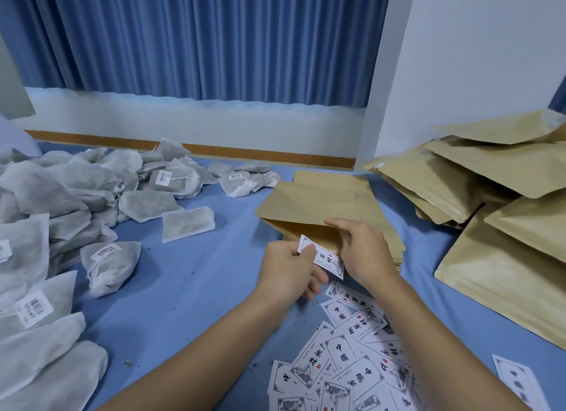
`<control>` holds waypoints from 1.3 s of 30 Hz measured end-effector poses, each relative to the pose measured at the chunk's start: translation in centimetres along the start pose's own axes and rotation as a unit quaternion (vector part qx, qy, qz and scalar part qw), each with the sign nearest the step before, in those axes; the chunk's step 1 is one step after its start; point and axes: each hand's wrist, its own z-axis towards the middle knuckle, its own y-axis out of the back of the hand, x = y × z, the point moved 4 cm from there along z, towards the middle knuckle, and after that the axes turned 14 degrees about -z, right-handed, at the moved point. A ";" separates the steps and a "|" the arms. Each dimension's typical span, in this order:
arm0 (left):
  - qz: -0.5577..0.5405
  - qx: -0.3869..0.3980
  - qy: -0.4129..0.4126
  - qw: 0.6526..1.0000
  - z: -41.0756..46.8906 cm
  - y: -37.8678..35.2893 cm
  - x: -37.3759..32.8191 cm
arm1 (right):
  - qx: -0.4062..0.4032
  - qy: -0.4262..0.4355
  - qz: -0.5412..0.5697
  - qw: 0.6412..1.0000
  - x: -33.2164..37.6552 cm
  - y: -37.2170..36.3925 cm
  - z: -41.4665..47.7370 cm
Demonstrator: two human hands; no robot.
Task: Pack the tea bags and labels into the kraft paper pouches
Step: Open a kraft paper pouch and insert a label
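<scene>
Both bare forearms come in from the near edge and angle toward the middle, hands nearly meeting. The left hand has its fingers curled, thumb and forefinger pinching a small white printed paper label. The right hand sits knuckles-up just right of it, forefinger stretched left, holding the lip of a flat brown kraft paper pouch.
</scene>
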 end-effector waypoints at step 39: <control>-0.298 -0.009 0.019 0.954 13.6 -3.9 -0.1 | -0.041 0.075 0.041 0.996 1.4 1.1 0.0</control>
